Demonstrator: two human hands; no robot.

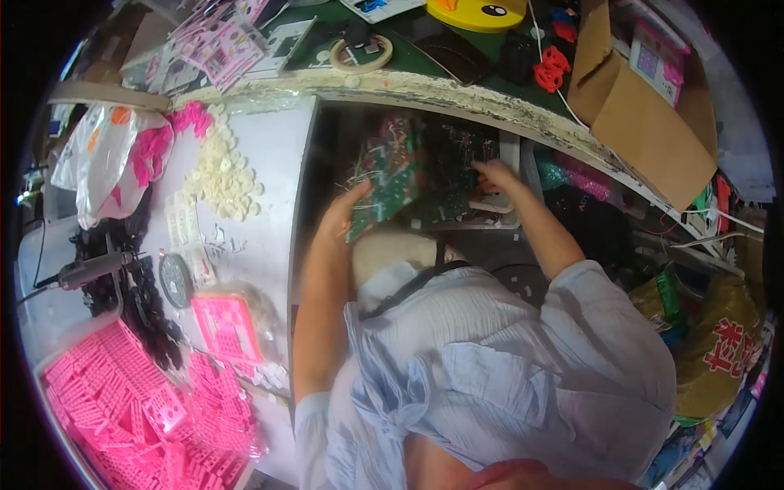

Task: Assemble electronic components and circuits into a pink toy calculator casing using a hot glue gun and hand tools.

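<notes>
In front of my lap, a green circuit board (390, 189) with thin wires or leads sticking up from it is smeared by motion. My left hand (345, 214) is closed on its left edge. Darker green board (445, 204) shows at the right, also bearing wires; whether it is part of the same panel I cannot tell. My right hand (495, 176) pinches at the right edge of this darker part, fingers closed. Below and behind the boards sits a pale tray (510, 214), partly hidden, with small bits in it.
On the white table (273, 155) at left lie cream round pieces (224, 175), a pink-framed pack (227, 328) and a heap of pink plastic parts (114, 392). A tape roll (361, 54) rests on the green bench top. A cardboard box (645, 122) stands at far right.
</notes>
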